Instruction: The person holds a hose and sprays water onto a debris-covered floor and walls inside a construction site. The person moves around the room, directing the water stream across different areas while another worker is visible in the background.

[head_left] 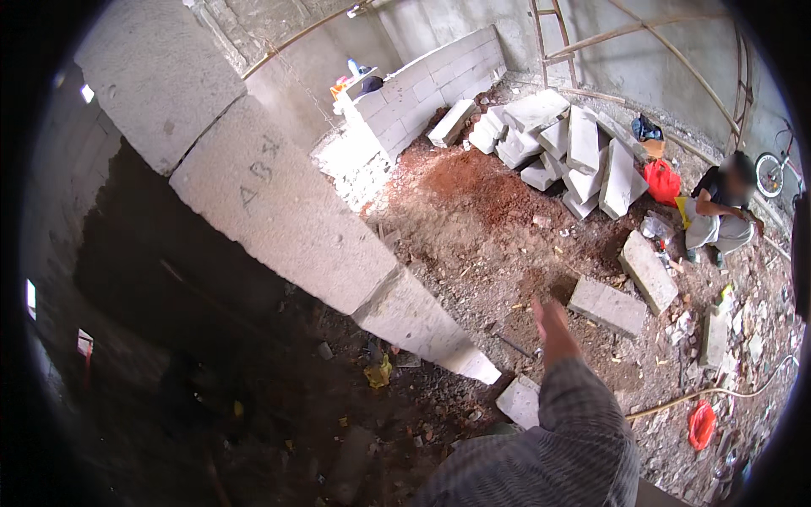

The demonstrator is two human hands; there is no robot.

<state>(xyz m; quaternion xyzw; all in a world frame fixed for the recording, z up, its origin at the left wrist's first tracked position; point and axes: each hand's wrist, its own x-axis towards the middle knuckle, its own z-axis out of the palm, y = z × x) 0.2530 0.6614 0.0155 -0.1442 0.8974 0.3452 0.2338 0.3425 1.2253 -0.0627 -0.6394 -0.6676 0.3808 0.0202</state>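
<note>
My right hand (553,327), at the end of a dark checked sleeve (583,414), reaches forward over the rubble ground. Its fingers look stretched out and slightly apart, somewhat blurred, with nothing visible in them. My left hand is out of the picture. To the left of my hand, a wall of pale blocks (291,207) runs diagonally from the upper left, with handwritten marks on its surface. A small pale block piece (519,400) lies beside my forearm. Beyond my hand, a long pale block (606,306) lies on the ground. A thin dark rod-like tool (513,345) is nearby.
A heap of pale blocks (583,144) stands farther off beside reddish soil (473,186). At the right, a person (722,207) sits low near a red bag (662,182) and a bicycle (770,175). A hose (718,393) crosses the debris. Wooden poles (642,34) lean behind.
</note>
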